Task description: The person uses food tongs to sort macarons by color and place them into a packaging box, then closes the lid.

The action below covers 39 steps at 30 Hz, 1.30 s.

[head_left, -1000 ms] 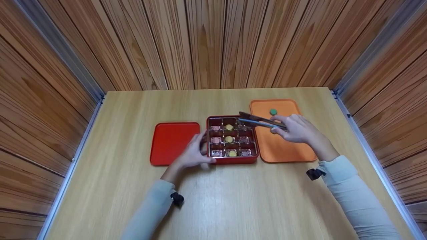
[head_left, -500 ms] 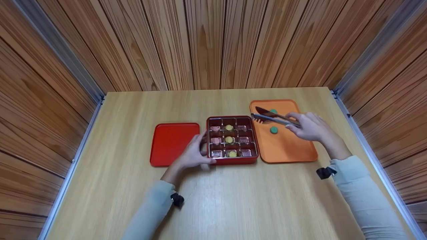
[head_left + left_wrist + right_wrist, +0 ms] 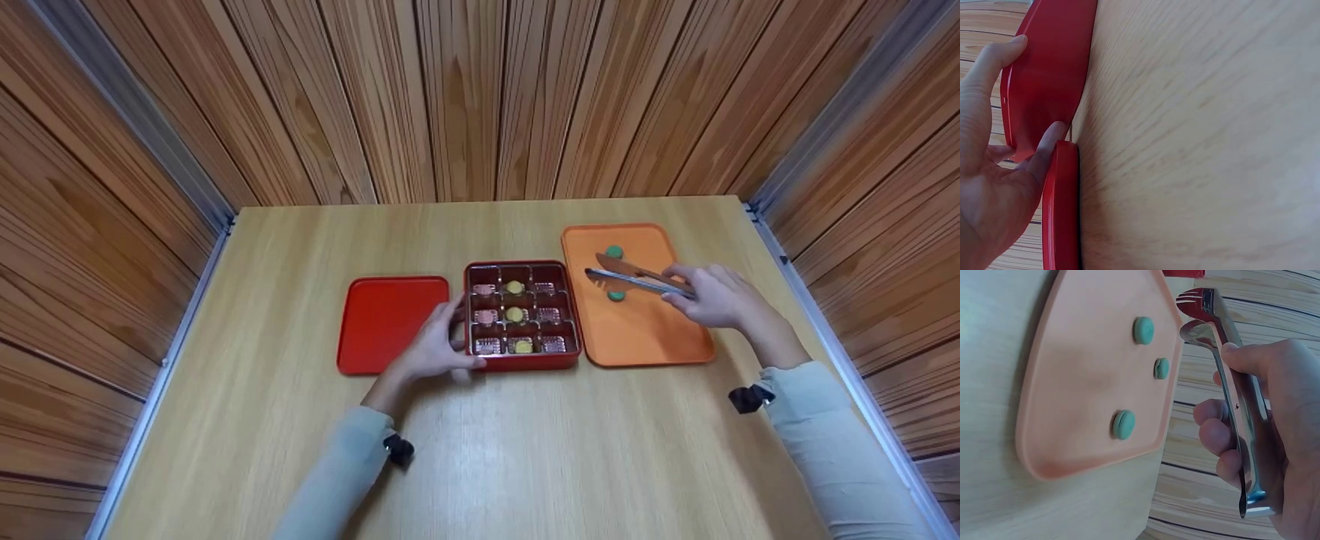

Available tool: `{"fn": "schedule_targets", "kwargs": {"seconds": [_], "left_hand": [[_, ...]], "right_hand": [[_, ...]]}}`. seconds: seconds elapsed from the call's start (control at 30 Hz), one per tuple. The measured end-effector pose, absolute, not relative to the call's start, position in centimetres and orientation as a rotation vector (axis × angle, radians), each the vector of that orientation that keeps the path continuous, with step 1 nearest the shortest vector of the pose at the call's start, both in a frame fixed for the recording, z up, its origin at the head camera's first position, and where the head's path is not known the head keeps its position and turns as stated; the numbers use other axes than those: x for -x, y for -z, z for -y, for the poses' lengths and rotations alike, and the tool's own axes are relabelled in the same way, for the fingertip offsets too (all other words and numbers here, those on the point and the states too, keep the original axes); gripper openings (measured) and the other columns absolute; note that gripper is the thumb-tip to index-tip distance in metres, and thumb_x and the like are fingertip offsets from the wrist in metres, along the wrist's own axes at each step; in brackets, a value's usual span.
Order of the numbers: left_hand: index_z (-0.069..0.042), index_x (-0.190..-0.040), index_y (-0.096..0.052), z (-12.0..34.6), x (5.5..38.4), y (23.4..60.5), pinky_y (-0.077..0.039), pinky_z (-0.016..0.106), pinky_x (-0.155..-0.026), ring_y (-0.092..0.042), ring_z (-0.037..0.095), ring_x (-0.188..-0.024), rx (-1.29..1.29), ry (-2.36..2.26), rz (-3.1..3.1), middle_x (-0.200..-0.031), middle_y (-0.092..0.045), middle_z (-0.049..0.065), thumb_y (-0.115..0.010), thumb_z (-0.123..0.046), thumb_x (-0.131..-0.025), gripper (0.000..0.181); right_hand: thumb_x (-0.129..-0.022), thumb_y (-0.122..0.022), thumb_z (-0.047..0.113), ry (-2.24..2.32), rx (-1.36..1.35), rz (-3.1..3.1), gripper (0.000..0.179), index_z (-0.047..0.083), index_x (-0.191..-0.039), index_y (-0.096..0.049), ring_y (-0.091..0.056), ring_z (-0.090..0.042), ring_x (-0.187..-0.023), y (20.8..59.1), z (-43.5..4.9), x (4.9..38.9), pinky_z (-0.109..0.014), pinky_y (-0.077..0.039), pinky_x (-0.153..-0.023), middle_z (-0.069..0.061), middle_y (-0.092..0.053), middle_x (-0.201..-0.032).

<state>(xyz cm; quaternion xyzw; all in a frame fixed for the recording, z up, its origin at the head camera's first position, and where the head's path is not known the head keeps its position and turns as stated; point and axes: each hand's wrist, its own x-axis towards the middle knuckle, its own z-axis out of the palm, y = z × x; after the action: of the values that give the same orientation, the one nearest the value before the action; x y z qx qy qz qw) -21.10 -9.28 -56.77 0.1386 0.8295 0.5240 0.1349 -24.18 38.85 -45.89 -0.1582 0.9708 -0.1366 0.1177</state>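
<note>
Wood-plank walls close in three sides of a pale table, with grey metal strips along its left and right edges. The right hand pinches the tongs between thumb and fingers, thumb on one arm, fingertips on the other; their tips stand apart, held over the orange tray. The wrist comes in from the near right. On that tray lie three green macarons, one mostly hidden by the tongs in the head view. The left hand grips the box at its near left corner, thumb on the front wall and fingers along the left side, forearm slanting in from the near left. The box sits flat between the orange tray and the red lid, holding yellow macarons down its middle column and pink ones in the far two left compartments. Pale sleeves cover both forearms.
</note>
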Motion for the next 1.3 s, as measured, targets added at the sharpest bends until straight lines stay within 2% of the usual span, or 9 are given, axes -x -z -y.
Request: {"fn": "schedule_targets", "kwargs": {"seconds": [0.13, 0.37, 0.57, 0.77, 1.03, 1.3], "left_hand": [[-0.014, -0.181, -0.022, 9.2, 21.1, 56.8, -0.036, 0.063, -0.138, -0.043, 0.04, -0.158, -0.415, -1.5, -2.408, -0.167, -0.044, 0.022, -0.102, -0.024, -0.079, 0.131], [-0.008, -0.18, -0.025, 9.4, 21.0, 56.8, -0.034, 0.065, -0.139, -0.046, 0.042, -0.158, -0.41, -1.503, -2.416, -0.167, -0.045, 0.025, -0.101, -0.028, -0.08, 0.127], [-0.009, -0.18, -0.024, 9.4, 21.1, 56.9, -0.037, 0.062, -0.138, -0.045, 0.042, -0.161, -0.409, -1.512, -2.404, -0.169, -0.043, 0.025, -0.103, -0.025, -0.079, 0.129], [-0.01, -0.181, -0.023, 9.4, 21.1, 56.7, -0.036, 0.061, -0.139, -0.045, 0.041, -0.16, -0.408, -1.488, -2.409, -0.168, -0.044, 0.023, -0.103, -0.027, -0.08, 0.13], [-0.007, -0.179, -0.026, 9.4, 21.2, 56.7, -0.033, 0.063, -0.14, -0.045, 0.042, -0.16, -0.409, -1.475, -2.43, -0.169, -0.044, 0.025, -0.102, -0.027, -0.08, 0.127], [-0.006, -0.18, -0.024, 9.4, 21.1, 56.7, -0.036, 0.061, -0.139, -0.046, 0.041, -0.158, -0.408, -1.498, -2.412, -0.167, -0.045, 0.025, -0.101, -0.023, -0.08, 0.127]], "right_hand": [[-0.11, -0.07, 0.03, 0.403, 0.42, -2.814, 0.046, 0.004, -0.148, -0.066, -0.046, -0.017, -0.052, 46.2, -39.3, 24.1, -0.025, -0.033, -0.049, 0.002, -0.049, -0.066], [-0.11, -0.068, 0.031, 0.446, 0.358, -2.737, 0.05, 0.003, -0.151, -0.063, -0.054, -0.017, -0.051, 46.6, -40.0, 24.1, -0.026, -0.042, -0.047, -0.002, -0.057, -0.072], [-0.111, -0.069, 0.031, 0.464, 0.335, -2.713, 0.049, 0.005, -0.152, -0.063, -0.056, -0.019, -0.053, 47.2, -40.4, 24.2, -0.027, -0.045, -0.048, -0.004, -0.059, -0.078], [-0.111, -0.069, 0.03, 0.468, 0.317, -2.715, 0.045, 0.008, -0.15, -0.065, -0.054, -0.02, -0.055, 47.7, -40.7, 24.2, -0.027, -0.045, -0.05, -0.005, -0.057, -0.078], [-0.112, -0.068, 0.028, 0.486, 0.323, -2.703, 0.042, 0.009, -0.148, -0.066, -0.054, -0.021, -0.055, 47.8, -40.8, 24.3, -0.027, -0.046, -0.049, -0.007, -0.058, -0.082], [-0.112, -0.065, 0.023, 0.473, 0.399, -2.717, 0.034, 0.007, -0.143, -0.069, -0.056, -0.018, -0.052, 48.0, -40.8, 24.3, -0.028, -0.044, -0.047, -0.009, -0.062, -0.087]]}}
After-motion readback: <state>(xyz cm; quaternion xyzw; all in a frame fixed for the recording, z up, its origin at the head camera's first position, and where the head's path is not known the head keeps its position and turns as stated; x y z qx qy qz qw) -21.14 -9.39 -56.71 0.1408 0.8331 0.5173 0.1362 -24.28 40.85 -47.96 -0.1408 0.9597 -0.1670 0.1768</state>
